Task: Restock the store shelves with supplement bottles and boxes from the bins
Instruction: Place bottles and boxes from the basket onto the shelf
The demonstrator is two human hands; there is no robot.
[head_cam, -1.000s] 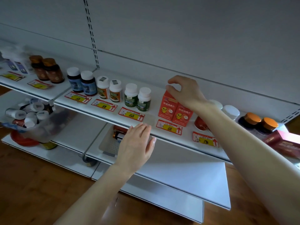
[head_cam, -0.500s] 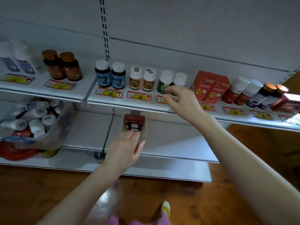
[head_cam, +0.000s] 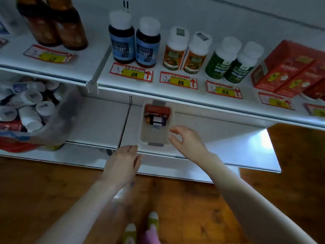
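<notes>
Two hands: my right hand (head_cam: pixel 189 141) loosely curled, my left hand (head_cam: pixel 123 162) flat; both hold nothing.
Small bin (head_cam: pixel 154 136): just left of my right fingers; whether they touch it I cannot tell.
Contents: red box (head_cam: pixel 157 110) lying crosswise at the far end, bottle (head_cam: pixel 157 120) against it, beyond my fingers.
Nearer hand: right, I judge.
Legible: price tags (head_cam: pixel 133 73) 68, 88, perhaps 168, on upper shelf (head_cam: pixel 201 85); product labels blurred.

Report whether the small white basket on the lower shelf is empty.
Not empty: the basket holds a red box and a small bottle at its far end; near half bare.
</notes>
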